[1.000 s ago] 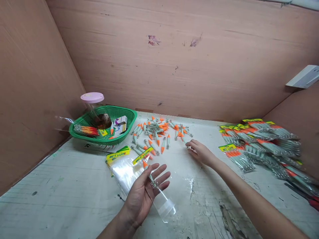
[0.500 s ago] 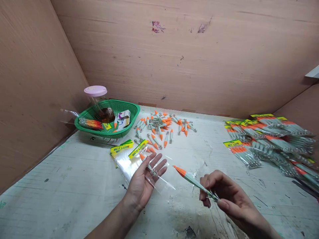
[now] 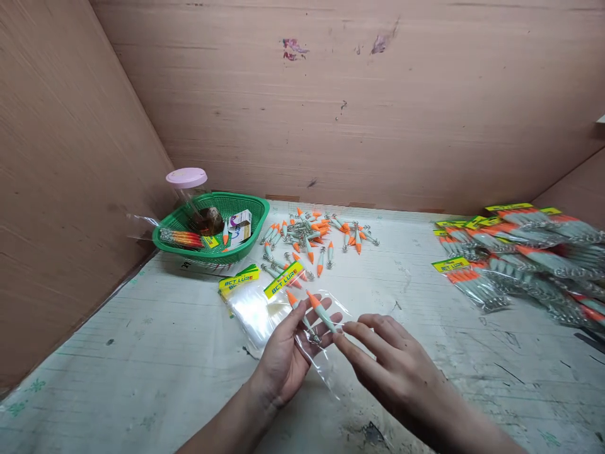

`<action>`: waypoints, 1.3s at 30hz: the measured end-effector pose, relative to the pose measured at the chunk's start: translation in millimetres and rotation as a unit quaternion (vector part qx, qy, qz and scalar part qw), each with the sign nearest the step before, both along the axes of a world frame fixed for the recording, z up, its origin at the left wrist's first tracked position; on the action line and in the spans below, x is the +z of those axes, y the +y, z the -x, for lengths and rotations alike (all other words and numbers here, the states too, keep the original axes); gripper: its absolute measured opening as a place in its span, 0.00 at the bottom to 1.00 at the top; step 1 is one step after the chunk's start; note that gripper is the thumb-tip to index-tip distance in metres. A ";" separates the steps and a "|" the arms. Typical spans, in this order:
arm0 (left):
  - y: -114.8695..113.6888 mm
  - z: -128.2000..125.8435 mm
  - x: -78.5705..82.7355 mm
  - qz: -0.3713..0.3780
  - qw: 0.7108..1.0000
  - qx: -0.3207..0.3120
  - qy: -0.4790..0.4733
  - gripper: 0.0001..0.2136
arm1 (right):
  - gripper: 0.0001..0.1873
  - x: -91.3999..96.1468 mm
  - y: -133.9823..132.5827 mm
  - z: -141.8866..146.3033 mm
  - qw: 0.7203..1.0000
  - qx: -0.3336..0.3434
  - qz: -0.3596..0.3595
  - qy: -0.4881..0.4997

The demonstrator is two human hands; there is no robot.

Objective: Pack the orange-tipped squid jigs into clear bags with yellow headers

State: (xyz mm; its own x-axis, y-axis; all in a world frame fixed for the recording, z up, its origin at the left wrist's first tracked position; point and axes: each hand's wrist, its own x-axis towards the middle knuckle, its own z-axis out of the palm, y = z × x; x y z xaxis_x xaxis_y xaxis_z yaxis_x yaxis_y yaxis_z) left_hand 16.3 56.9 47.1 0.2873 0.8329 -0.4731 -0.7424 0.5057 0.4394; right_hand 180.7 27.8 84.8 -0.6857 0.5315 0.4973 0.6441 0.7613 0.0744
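Half a second ago the second lure (image 3: 322,310) was out in the open near three o'clock of the left palm; now it has come across and lies over that palm, orange nose toward eleven o'clock, just beside the first lure (image 3: 293,301) and nearly parallel to it. Right hand (image 3: 392,366) has swung in with it and is now just off the left at three o'clock, back turned up, fingertips closed in on the lure's tail; its thumb and the hooks at that end are hidden, so the exact grip cannot be made out. Left hand (image 3: 288,356) is palm up with its fingers spread, its thumb pinning the first lure and the clear bag (image 3: 283,281) with the yellow header. Where the bag's film runs is hard to follow, for only glints mark its edge toward four o'clock, and whether the second lure is inside or on top cannot be told. Around the left palm, flat bags (image 3: 255,315) lie at ten o'clock, the green basket (image 3: 208,257) between ten and eleven, and loose lures (image 3: 309,230) heap up near twelve, overlapping too much to count. Filled packs (image 3: 529,277) toward two o'clock are cut off by the picture's right edge and somewhat blurred.
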 end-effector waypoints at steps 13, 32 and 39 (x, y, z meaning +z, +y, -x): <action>-5.7 -0.8 2.7 -0.031 0.998 0.001 -0.059 0.21 | 0.10 -7.0 4.5 3.4 0.980 -0.031 0.015 0.197; 6.9 7.8 6.1 0.023 0.995 0.060 -0.076 0.20 | 0.04 -48.4 133.7 -28.9 0.951 -0.148 0.225 0.152; 10.6 11.2 10.5 0.009 0.997 0.078 -0.029 0.19 | 0.15 39.6 9.6 -51.0 0.948 0.051 0.287 0.131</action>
